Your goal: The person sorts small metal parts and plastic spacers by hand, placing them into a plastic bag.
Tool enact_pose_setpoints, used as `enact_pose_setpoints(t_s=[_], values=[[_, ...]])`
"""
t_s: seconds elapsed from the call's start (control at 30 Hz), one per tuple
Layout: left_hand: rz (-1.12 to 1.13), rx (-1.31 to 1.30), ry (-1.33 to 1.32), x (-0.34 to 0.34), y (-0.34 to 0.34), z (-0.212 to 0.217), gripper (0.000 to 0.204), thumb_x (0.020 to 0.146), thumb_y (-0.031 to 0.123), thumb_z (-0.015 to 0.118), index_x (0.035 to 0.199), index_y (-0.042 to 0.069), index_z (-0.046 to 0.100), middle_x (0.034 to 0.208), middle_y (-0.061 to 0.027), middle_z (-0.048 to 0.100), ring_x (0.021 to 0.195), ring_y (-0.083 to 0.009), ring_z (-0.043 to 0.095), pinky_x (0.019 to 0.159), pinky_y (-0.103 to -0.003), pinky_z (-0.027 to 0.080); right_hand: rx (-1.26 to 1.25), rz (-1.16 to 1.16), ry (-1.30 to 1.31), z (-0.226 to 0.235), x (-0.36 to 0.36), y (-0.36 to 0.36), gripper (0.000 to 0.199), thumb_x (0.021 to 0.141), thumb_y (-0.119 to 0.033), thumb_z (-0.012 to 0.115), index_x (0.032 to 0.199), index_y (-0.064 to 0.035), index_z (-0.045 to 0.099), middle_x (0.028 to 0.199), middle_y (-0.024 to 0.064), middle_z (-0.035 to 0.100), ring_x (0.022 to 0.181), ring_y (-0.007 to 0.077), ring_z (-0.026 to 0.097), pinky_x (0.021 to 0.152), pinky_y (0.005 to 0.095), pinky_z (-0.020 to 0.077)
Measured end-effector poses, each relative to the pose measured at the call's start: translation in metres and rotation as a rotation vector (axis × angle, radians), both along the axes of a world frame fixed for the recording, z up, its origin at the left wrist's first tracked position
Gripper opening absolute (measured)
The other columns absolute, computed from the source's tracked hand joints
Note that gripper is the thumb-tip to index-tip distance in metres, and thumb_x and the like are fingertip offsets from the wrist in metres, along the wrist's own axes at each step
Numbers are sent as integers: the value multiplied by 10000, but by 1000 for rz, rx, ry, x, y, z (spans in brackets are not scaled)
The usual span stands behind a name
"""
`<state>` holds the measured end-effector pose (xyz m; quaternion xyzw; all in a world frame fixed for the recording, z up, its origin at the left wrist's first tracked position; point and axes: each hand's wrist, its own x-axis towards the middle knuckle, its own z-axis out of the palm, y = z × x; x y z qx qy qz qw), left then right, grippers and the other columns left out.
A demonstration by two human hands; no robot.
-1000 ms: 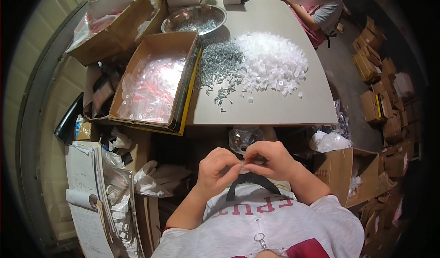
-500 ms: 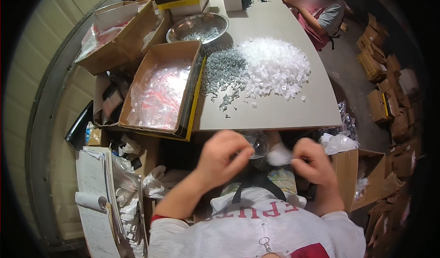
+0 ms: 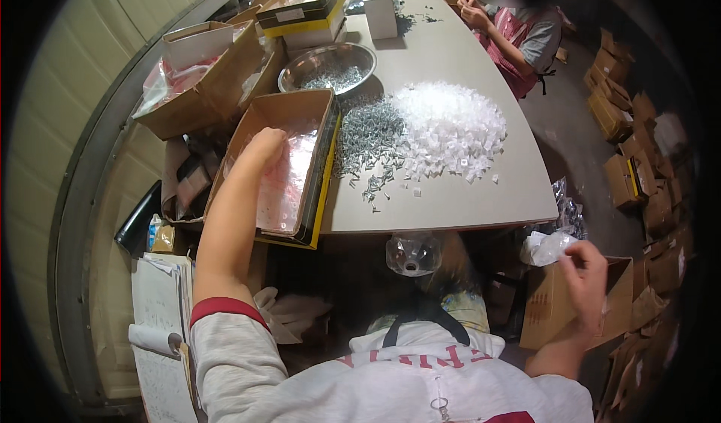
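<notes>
My left hand [image 3: 266, 147] reaches into an open cardboard box [image 3: 324, 175] of clear plastic bags with red stripes [image 3: 284, 194]. Its fingers are curled down among the bags, and their tips are hidden. Out to the right, my right hand [image 3: 587, 276] is over a carton [image 3: 544, 303], with thumb and fingers drawn together beside a crumpled whitish plastic bag [image 3: 547, 249]. Whatever lies between those fingers is too small to make out. On the table are a heap of grey screws [image 3: 368, 134] and a larger heap of small white plastic pieces [image 3: 454, 126].
A steel bowl [image 3: 360, 61] of screws stands behind the box. Below the table's front edge [image 3: 443, 226] hangs a clear plastic funnel-like piece [image 3: 413, 254]. Papers [image 3: 159, 295] lie at left. Another person [image 3: 518, 44] sits at far right; flattened cartons [image 3: 619, 115] line the floor.
My hands have parted from in front of my body. The left moved forward and left into the box of bags; the right moved out right to the carton.
</notes>
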<state>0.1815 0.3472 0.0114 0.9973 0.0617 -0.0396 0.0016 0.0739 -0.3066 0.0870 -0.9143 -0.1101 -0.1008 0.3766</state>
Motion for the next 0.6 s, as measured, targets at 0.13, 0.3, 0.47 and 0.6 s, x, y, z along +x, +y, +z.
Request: enact_pose_setpoints(t_s=[0.13, 0.3, 0.47, 0.6], values=[[53, 5, -180, -3, -33, 37, 182, 842, 200, 701, 823, 19, 708, 907, -235, 698, 893, -386, 687, 797, -448, 543, -35, 141, 78, -5, 5, 36, 171, 776, -76, 735, 892, 13, 646, 791, 106, 619, 683, 203, 593, 622, 315, 469], [141, -167, -217, -28, -42, 78, 477, 650, 349, 910, 668, -32, 623, 713, -206, 648, 655, -320, 641, 626, -402, 498, -56, 365, 98, -22, 21, 67, 209, 780, -133, 758, 915, -5, 663, 823, 117, 648, 724, 251, 624, 657, 348, 500], [159, -306, -325, -65, -47, 81, 486, 765, 323, 856, 623, -19, 542, 610, -136, 600, 543, -192, 580, 533, -348, 456, -41, 559, 142, -22, 29, 103, 216, 798, -165, 749, 937, -18, 671, 853, 117, 655, 808, 276, 651, 718, 375, 514], [0, -782, -594, -98, -91, 80, 342, 885, 165, 775, 671, 20, 550, 619, -30, 626, 573, -63, 584, 504, -234, 444, -10, 707, 84, -24, 34, 141, 217, 818, -198, 746, 935, -35, 664, 925, 117, 654, 888, 304, 633, 784, 388, 498]])
